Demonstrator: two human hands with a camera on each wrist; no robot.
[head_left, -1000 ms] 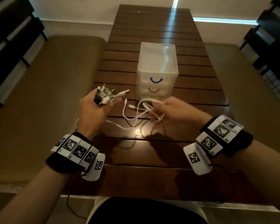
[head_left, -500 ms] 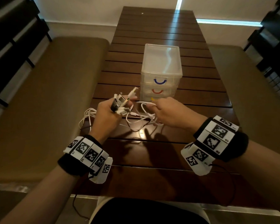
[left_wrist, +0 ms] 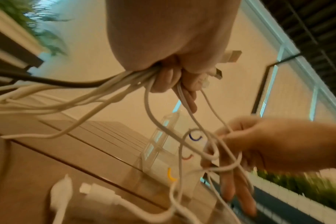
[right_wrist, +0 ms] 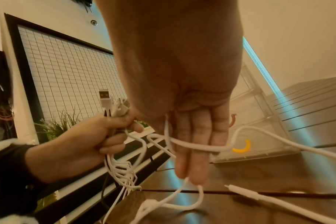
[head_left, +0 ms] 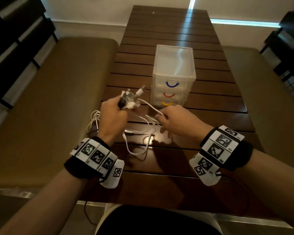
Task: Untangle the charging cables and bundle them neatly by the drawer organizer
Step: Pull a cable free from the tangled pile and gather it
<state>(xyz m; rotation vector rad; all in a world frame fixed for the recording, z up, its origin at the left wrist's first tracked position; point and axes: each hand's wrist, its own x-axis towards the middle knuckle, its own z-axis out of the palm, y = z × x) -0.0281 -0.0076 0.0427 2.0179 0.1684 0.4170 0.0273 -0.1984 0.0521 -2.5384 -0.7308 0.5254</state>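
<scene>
Clear plastic formed the three-drawer organizer [head_left: 173, 77], its drawers closed with blue, red and yellow handles and their contents unreadable, on a dark slatted wooden table [head_left: 168, 33] between two tan benches [head_left: 58, 99]. The left hand [head_left: 112, 119] clenched a cluster of cable plugs [head_left: 131, 97]; white charging cables [head_left: 143, 131] trailed to the tabletop just in front of the organizer.

From the left wrist, fingers [left_wrist: 163, 80] were clamped around several white cords and one black cord [left_wrist: 48, 81], motion blurring the loops.

From the right wrist, the right hand [right_wrist: 192, 136] pinched one white strand, its other fingers extended together with a cable [right_wrist: 194, 146] draped across them; the thumb was hidden.
</scene>
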